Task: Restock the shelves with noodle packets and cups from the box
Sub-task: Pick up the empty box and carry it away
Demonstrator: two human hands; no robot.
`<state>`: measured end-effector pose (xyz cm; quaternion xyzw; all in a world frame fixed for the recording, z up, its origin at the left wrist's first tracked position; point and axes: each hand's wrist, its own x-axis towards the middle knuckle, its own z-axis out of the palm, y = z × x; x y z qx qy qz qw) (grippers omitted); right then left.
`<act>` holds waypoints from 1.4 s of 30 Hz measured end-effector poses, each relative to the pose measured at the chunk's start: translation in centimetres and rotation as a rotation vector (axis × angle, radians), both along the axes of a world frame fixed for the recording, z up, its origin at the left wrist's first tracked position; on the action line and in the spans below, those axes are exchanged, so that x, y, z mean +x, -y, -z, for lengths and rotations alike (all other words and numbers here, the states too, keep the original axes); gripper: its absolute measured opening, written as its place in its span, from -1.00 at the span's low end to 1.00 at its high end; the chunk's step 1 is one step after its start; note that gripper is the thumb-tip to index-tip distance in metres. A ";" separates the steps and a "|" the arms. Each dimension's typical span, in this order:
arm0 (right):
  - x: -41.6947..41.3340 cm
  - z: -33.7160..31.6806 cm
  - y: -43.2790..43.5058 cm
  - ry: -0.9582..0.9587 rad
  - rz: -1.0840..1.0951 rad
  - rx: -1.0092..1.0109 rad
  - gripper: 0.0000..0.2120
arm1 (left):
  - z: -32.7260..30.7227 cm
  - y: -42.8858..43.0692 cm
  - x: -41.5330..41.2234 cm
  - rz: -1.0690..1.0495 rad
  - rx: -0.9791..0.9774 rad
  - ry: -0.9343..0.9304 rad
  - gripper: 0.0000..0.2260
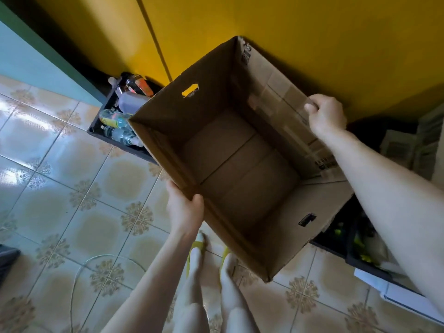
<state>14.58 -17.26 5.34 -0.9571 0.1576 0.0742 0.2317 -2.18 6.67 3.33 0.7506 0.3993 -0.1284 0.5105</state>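
The box (240, 169) is up in the air between your two hands, with its open top tipped toward you. You can see the bottom, and there are no noodle packets or cups in it. Its long sides run from far left to near right. Your left hand (185, 207) is the near one and its thumb hooks over the left long side. Your right hand (326, 115) is farther off and its fingers curl over the right edge. I think putting it down is next. A crate of bottles (96, 127) sits just to the far left.
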 end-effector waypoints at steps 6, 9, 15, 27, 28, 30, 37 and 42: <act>0.2 0.3 1.1 0.017 -0.062 -0.036 -0.69 | 1.2 2.3 -1.1 -0.047 -0.080 -0.029 -0.61; 0.7 0.7 1.1 0.000 -0.095 -0.033 -0.70 | 1.8 2.9 -1.1 -0.079 -0.093 -0.043 -0.62; 1.9 3.9 0.8 0.019 -0.107 -0.028 -0.70 | 4.3 3.6 -0.5 -0.120 -0.102 -0.071 -0.58; 2.3 9.7 2.8 0.122 -0.019 -0.148 -0.76 | 8.2 8.0 -2.1 -0.092 -0.119 0.008 -0.49; 2.5 9.7 2.8 0.123 -0.024 -0.153 -0.76 | 8.2 8.1 -2.0 -0.096 -0.120 0.006 -0.49; 3.0 9.6 2.8 0.117 -0.034 -0.157 -0.75 | 8.4 8.3 -1.9 -0.101 -0.122 -0.020 -0.49; 4.2 10.2 1.6 0.086 -0.125 -0.178 -0.72 | 9.4 9.5 -2.5 -0.149 -0.169 -0.135 -0.43; 5.2 11.8 1.0 0.098 -0.133 -0.198 -0.72 | 11.6 9.7 -1.5 -0.188 -0.190 -0.152 -0.40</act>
